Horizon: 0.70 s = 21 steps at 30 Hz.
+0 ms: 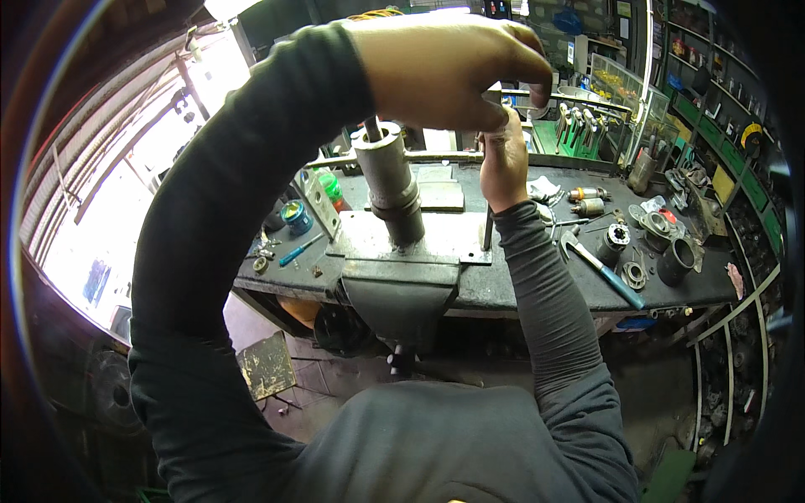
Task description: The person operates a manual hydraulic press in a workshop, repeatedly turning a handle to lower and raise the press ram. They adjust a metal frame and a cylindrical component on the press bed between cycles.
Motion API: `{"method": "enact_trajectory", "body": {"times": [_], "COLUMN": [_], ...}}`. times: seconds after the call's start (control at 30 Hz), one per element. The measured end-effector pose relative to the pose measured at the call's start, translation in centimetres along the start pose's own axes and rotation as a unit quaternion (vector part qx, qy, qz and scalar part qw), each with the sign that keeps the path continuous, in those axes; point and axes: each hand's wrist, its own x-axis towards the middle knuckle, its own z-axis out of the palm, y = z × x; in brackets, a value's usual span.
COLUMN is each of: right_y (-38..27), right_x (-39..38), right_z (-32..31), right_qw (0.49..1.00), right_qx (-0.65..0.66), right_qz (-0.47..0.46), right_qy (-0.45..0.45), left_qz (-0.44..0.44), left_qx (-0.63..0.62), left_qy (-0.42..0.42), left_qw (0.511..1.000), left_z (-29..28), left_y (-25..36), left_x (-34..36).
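On a metal base plate [457, 243] stands a thick metal cylinder [392, 186], with a ring about its middle and a thin rod rising from its top. A vertical metal rod [488, 230] stands at the plate's right end. My right hand [506, 163] is closed round this rod's upper part, its fingertips partly hidden. Above it my left hand [457, 71] reaches across from the left with bent fingers and thumb curled about a small light-grey piece, too covered to name. The left forearm passes over the cylinder's top.
A bench vise [401, 298] sits under the plate at the bench's front edge. On the right lie a blue-handled hammer [608, 272], a dark cup-shaped part [675, 261] and several metal parts. A blue tin [295, 216] and a blue screwdriver [302, 250] are at left. A stool [267, 366] stands below.
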Motion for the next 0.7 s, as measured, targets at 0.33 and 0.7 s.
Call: {"method": "enact_trajectory", "body": {"times": [0.33, 0.7], "right_y": [-0.6, -0.8], "right_x": [0.1, 0.2], "right_z": [-1.2, -0.8], "right_qw": [0.998, 0.999], "right_qx": [0.003, 0.041], "right_qz": [0.055, 0.016], "right_qy": [-0.033, -0.025], "left_qz": [-0.453, -0.619], "left_qx": [-0.009, -0.282], "left_qy": [-0.287, -0.285], "left_qw": [0.844, 0.675], "left_z": [2.2, -6.4], "left_y": [-11.6, -12.1], "left_x": [0.4, -17.2]}}
